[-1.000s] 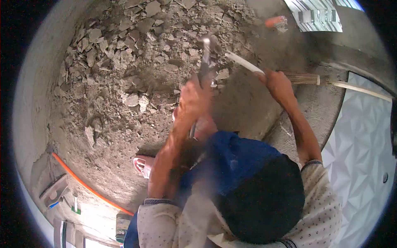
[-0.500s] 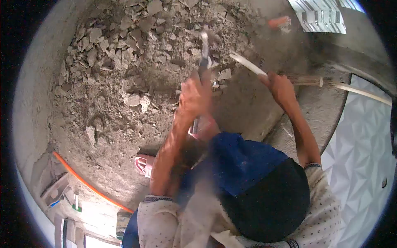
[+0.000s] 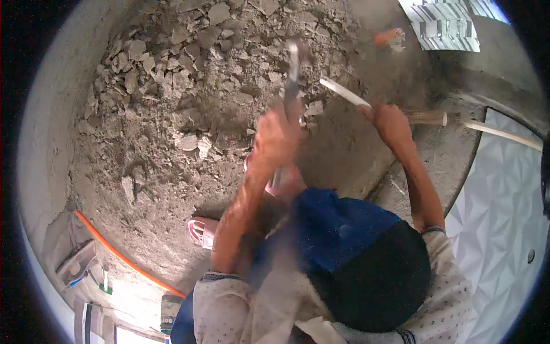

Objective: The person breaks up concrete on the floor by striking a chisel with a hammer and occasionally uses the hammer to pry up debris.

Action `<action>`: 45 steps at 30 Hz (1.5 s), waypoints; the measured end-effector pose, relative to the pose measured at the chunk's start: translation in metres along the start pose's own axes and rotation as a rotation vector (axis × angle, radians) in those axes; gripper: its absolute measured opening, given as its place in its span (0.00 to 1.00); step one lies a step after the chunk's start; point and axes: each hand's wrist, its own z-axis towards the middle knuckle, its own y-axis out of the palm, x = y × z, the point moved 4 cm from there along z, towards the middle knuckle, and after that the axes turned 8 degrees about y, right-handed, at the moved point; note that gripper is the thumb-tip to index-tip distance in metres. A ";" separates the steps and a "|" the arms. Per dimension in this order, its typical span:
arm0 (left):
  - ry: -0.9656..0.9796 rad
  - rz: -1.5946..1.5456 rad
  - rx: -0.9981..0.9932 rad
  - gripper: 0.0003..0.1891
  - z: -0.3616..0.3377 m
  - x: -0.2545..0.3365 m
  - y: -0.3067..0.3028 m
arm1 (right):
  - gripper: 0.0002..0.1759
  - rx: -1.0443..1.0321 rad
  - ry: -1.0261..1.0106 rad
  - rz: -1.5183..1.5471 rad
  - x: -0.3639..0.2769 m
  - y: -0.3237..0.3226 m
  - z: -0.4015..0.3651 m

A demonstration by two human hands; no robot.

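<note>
My left hand is closed around the dark handle of a blurred tool that looks like a hammer, its pale metal end pointing away from me. Over to the right, my right hand grips a flat, whitish bar, whose free end slants toward the tool. The two held things are apart. Beneath them lies a dusty floor strewn with broken grey chips. A pink sandal shows beside my left forearm. A blue and black cap hides much of the area below.
A broom lies behind my right hand. White faceted panels stand at the right, and a patterned sheet is at the top right. An orange hose, a trowel-like tool and a can are at lower left.
My left hand and the hammer-like tool have shifted slightly right, blurred by motion. The right hand with the whitish bar has barely moved.
</note>
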 end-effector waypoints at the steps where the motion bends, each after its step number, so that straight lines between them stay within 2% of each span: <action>1: -0.135 -0.110 -0.037 0.15 0.011 0.013 -0.022 | 0.30 0.001 0.008 -0.011 0.003 0.005 -0.001; 4: -0.289 -0.296 0.268 0.16 0.027 0.038 -0.051 | 0.30 0.086 -0.024 0.088 0.004 0.005 -0.006; 7: -0.428 -0.437 0.250 0.19 0.012 0.041 -0.027 | 0.32 0.068 -0.028 0.077 0.002 0.004 -0.005; 8: -0.470 -0.186 0.073 0.19 0.004 0.030 -0.003 | 0.32 0.052 -0.024 0.061 -0.001 0.001 -0.004; 11: -0.235 -0.001 -0.239 0.20 -0.019 -0.003 0.044 | 0.31 -0.017 -0.005 0.011 -0.010 -0.010 -0.004; 13: -0.129 -0.013 -0.173 0.21 -0.006 -0.008 0.023 | 0.31 -0.089 0.031 -0.017 -0.011 -0.013 -0.008; 14: -0.077 -0.023 -0.148 0.21 -0.001 -0.005 0.012 | 0.30 -0.062 0.018 0.001 -0.007 -0.007 -0.008; 17: -0.313 -0.213 0.137 0.20 0.026 0.031 -0.049 | 0.29 0.024 -0.013 0.064 0.009 0.010 -0.005; 20: -0.326 -0.521 0.430 0.20 0.023 0.034 -0.034 | 0.28 0.057 -0.049 0.098 0.009 0.006 -0.006; 21: -0.371 -0.421 0.300 0.22 0.012 0.028 -0.018 | 0.28 0.052 -0.045 0.096 0.007 0.004 -0.008; 22: -0.290 -0.206 0.128 0.22 0.000 0.014 0.012 | 0.28 0.049 -0.043 0.097 0.004 0.002 -0.007; 24: -0.191 0.021 -0.103 0.22 -0.011 0.006 0.029 | 0.28 -0.017 0.008 0.052 0.001 -0.001 -0.006; 25: -0.167 0.028 -0.160 0.22 -0.015 0.002 0.033 | 0.29 -0.051 0.036 0.026 0.002 -0.001 -0.005; 26: -0.145 0.033 -0.220 0.21 -0.019 -0.002 0.039 | 0.29 0.006 0.000 0.005 0.001 -0.002 -0.002; 28: -0.027 -0.009 -0.113 0.22 -0.001 -0.006 0.014 | 0.30 0.097 -0.048 -0.026 0.005 0.005 -0.005; 30: -0.093 -0.151 -0.002 0.22 0.017 0.016 -0.024 | 0.30 0.059 -0.046 0.027 0.008 0.009 -0.005; 32: -0.345 -0.395 0.130 0.22 0.037 0.047 -0.065 | 0.30 0.027 -0.018 0.036 0.013 0.011 -0.009; 35: -0.370 -0.502 0.385 0.21 0.027 0.032 -0.030 | 0.30 0.029 -0.015 0.024 0.012 0.008 -0.005; 36: -0.381 -0.371 0.301 0.22 0.016 0.033 -0.016 | 0.30 0.047 -0.042 0.044 0.011 0.008 -0.006; 37: -0.262 -0.120 0.022 0.22 0.000 0.011 0.028 | 0.30 0.062 -0.070 0.065 0.007 0.006 -0.006; 39: -0.090 0.094 -0.273 0.23 -0.010 -0.001 0.049 | 0.31 0.077 -0.081 0.031 0.001 0.000 -0.007; 40: -0.035 0.050 -0.292 0.23 -0.015 -0.006 0.049 | 0.31 0.076 -0.084 0.009 0.000 -0.003 -0.008; 43: -0.004 -0.033 -0.001 0.22 -0.014 -0.012 0.031 | 0.31 -0.003 0.030 -0.007 0.004 -0.001 -0.006; 45: -0.315 -0.321 -0.021 0.21 0.021 0.028 -0.031 | 0.31 -0.033 0.010 -0.013 0.002 -0.001 -0.004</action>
